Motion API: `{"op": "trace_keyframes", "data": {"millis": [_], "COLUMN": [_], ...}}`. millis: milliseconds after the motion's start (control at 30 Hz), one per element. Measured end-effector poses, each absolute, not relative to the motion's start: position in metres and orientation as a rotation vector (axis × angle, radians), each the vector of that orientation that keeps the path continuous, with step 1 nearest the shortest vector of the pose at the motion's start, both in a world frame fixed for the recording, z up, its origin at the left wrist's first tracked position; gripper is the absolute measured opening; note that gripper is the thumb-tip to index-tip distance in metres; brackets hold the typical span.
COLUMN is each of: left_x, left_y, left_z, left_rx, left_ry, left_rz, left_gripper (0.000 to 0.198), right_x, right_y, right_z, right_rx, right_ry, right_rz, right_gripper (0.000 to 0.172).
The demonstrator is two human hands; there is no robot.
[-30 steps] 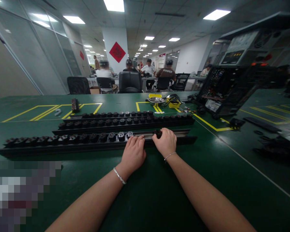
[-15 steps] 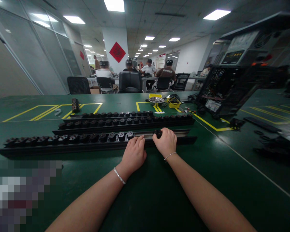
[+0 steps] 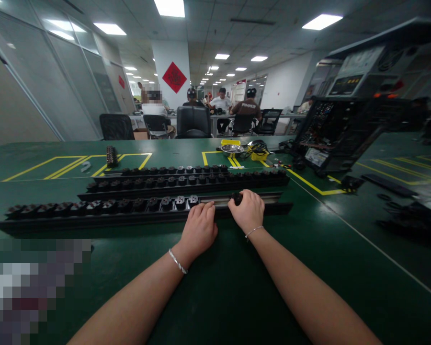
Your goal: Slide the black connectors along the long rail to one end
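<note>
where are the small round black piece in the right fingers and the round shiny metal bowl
Small round black piece point(image 3: 236, 197), head view: exposed part
Round shiny metal bowl point(image 3: 232, 154), head view: outer front wall

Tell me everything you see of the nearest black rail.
The nearest black rail lies crosswise on the green table, long and straight. Round black pieces fill its left and middle stretch; rightward, a paler channel shows. The left hand touches its near side; the right hand holds a dark piece at the channel. Metal or plastic, I can't tell.
</note>
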State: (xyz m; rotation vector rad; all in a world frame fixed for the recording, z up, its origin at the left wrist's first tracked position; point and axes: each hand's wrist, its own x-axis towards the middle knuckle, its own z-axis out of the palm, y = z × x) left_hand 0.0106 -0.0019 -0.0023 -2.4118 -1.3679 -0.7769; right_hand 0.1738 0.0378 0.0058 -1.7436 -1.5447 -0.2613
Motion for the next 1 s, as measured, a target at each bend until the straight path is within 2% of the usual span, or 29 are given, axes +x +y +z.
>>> {"op": "trace_keyframes", "data": {"millis": [1000], "left_x": [0.0094], "left_y": [-0.0026], "left_z": [-0.0008], "left_rx": [-2.439], "left_ry": [-1.345], "left_rz": [-0.783], "left_gripper": [0.042], "right_x": [0.1831], "right_y": [0.0354], "right_z": [0.0013], "right_rx": [-1.744], "right_ry": [-1.541], "right_rz": [-0.252], "right_gripper": [0.029]}}
